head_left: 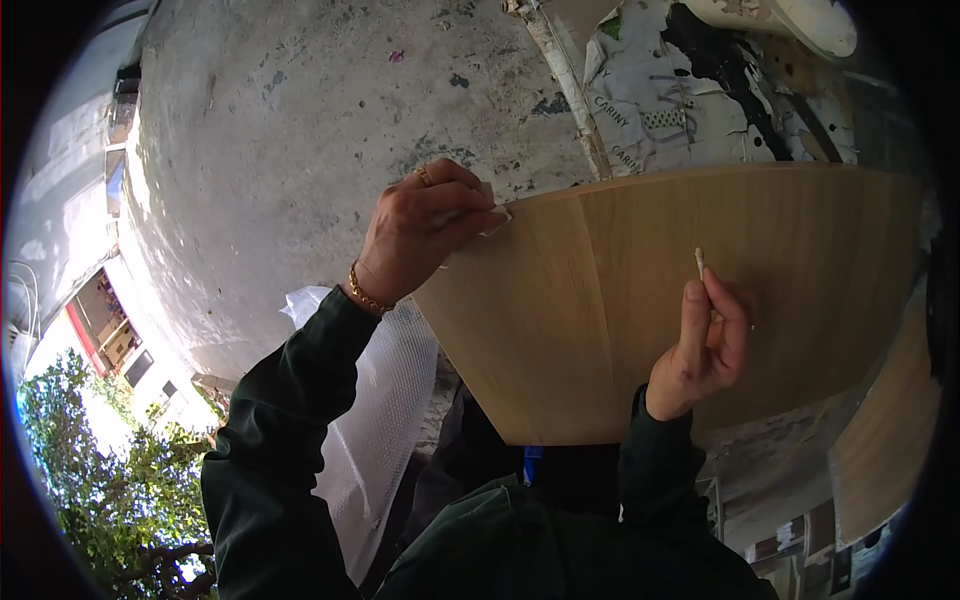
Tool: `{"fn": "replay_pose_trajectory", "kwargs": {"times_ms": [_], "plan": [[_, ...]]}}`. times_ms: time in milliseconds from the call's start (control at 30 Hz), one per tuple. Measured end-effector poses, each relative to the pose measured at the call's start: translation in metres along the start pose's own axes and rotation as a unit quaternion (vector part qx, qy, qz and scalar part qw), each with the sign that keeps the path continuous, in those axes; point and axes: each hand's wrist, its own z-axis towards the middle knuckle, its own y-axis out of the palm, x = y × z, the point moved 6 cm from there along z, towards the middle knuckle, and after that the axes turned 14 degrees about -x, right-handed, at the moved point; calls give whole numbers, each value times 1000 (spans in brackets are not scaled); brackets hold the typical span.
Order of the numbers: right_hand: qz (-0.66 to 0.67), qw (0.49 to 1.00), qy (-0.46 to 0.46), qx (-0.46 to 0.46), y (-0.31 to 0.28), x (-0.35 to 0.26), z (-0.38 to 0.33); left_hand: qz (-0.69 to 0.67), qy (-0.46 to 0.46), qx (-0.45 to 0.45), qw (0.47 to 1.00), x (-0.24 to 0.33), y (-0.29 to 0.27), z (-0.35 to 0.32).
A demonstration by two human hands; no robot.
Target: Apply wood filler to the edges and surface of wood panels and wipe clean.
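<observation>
A light wood-grain board (640,310) lies in front of me, its far edge curved by the lens. At its far left corner, my left hand (420,215) is closed, pinching a small folded whitish piece (495,222) against the edge; whether it is paper or cloth I cannot tell. Above the right half of the board my right hand (697,350) is raised. Between its thumb and forefinger it pinches a thin short stick with a pale tan tip (699,260), pointing up and away from me. The stick's lower end is hidden by the fingers.
Crumpled bubble wrap (370,410) lies left of the board, beside my legs. Worn, stained concrete (300,110) stretches beyond. Torn white packaging with black stains (650,110) lies past the far edge. Another wooden panel (880,430) stands at the lower right.
</observation>
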Motion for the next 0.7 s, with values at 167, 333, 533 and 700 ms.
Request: {"fn": "replay_pose_trajectory", "kwargs": {"times_ms": [167, 333, 533, 700], "plan": [[6, 1000, -12, -15, 12, -5, 3, -14, 10, 31, 999, 10, 7, 16], [12, 1000, 3, -12, 22, -8, 6, -34, 29, 25, 999, 26, 19, 43], [-38, 997, -23, -59, 52, -11, 16, -50, 48, 29, 997, 34, 20, 49], [-118, 990, -36, -74, 66, -7, 15, -35, 34, 26, 998, 11, 10, 22]]}}
